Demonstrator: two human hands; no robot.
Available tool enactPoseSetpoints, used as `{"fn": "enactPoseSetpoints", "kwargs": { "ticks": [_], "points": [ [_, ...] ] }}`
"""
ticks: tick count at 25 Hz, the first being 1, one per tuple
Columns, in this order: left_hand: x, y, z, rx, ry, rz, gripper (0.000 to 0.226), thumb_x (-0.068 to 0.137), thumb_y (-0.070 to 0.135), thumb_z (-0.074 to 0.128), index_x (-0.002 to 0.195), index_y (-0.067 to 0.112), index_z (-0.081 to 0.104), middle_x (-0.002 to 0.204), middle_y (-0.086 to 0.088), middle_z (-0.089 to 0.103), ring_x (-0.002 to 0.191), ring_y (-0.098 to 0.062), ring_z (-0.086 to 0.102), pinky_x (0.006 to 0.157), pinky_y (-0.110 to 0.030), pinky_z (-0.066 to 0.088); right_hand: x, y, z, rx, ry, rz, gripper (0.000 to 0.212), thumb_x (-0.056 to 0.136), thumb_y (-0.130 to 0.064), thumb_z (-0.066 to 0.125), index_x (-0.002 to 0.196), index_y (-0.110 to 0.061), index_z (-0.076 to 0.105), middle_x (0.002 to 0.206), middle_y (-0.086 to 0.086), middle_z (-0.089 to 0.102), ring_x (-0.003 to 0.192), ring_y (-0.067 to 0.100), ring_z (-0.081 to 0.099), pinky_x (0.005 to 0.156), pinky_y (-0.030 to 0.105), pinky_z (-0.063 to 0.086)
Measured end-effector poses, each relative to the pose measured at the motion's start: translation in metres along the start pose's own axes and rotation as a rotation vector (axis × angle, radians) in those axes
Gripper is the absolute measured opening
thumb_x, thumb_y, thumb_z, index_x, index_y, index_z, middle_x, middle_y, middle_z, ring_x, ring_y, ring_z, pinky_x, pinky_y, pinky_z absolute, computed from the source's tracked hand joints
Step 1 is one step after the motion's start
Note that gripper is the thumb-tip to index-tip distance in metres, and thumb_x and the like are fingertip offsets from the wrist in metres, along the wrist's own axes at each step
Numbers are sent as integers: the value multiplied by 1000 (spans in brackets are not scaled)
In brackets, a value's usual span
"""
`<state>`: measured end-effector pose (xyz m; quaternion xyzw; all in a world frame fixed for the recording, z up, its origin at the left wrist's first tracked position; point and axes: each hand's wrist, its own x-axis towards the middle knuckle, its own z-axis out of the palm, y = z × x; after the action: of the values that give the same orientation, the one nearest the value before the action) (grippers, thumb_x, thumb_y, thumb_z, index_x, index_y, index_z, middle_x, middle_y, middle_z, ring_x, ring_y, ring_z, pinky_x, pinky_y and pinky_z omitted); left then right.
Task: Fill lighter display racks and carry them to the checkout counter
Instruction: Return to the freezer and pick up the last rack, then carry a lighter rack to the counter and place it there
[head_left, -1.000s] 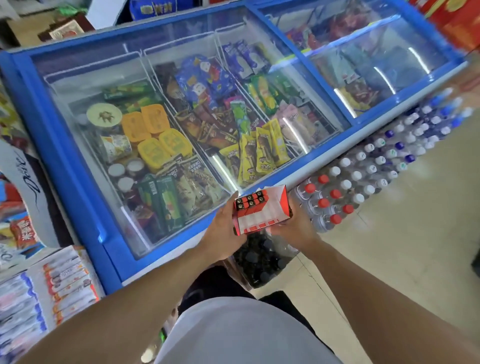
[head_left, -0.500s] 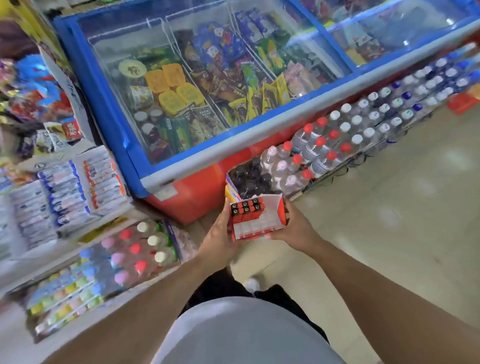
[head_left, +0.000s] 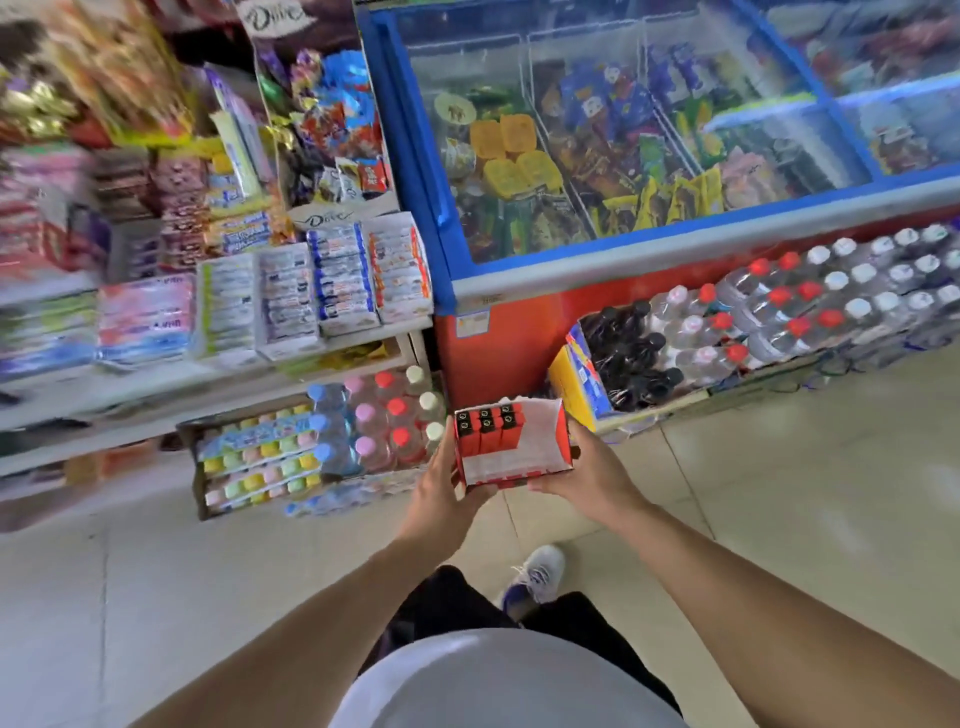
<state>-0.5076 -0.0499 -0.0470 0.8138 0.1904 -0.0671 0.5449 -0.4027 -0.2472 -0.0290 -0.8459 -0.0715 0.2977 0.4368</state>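
Observation:
I hold a red and white lighter display rack (head_left: 519, 457) level in front of me with both hands. Several red lighters (head_left: 488, 428) with black tops stand in its left part; the right part of the rack is white and bare. My left hand (head_left: 441, 488) grips the rack's left side and bottom corner. My right hand (head_left: 587, 480) supports its right end from below. The rack hangs above the tiled floor, near the corner of the freezer.
A blue-rimmed chest freezer (head_left: 613, 260) with a red base stands ahead. Shrink-wrapped bottle packs (head_left: 779, 312) line the floor before it. Snack shelves (head_left: 234, 301) and floor crates of bottles (head_left: 322, 441) are at left. Tiled floor (head_left: 805, 493) extends to the right.
The view has swung left and back from the freezer: the snack shelves have come into sight and the freezer has shifted right. Both hands keep the same hold on the rack.

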Motion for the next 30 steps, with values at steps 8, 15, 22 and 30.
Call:
{"fn": "enactPoseSetpoints", "kwargs": {
  "ticks": [8, 15, 22, 30],
  "points": [
    [-48, -59, -114, -6, -25, -26, 97, 84, 42, 81, 158, 44, 19, 117, 31, 59, 106, 10, 58, 81, -4, 41, -41, -60, 119, 14, 78, -33, 85, 67, -9, 91, 137, -35, 49, 99, -35, 67, 93, -16, 62, 80, 5, 47],
    [-89, -102, -184, -44, 85, -60, 96, 80, 46, 84, 155, 49, 24, 133, 16, 61, 119, -8, 62, 97, -31, 53, -48, -107, 192, -49, 2, -131, 81, 69, -15, 91, 132, -44, 51, 103, -21, 72, 94, -5, 67, 84, 17, 51],
    [-166, -145, -256, -141, 350, -192, 93, 82, 37, 83, 141, 72, 20, 125, 14, 65, 108, 6, 63, 84, -14, 50, -40, -161, 286, -146, -254, -259, 70, 68, -21, 92, 128, -29, 57, 100, -12, 75, 93, 4, 70, 85, 24, 54],
    [-238, -226, -410, -205, 546, -177, 88, 81, 38, 84, 127, 82, 24, 125, 20, 66, 108, 7, 64, 87, -15, 53, -42, -272, 459, -244, -361, -362, 65, 70, -28, 91, 125, -32, 57, 102, -18, 70, 93, 6, 68, 71, 16, 46]
  ]
}}
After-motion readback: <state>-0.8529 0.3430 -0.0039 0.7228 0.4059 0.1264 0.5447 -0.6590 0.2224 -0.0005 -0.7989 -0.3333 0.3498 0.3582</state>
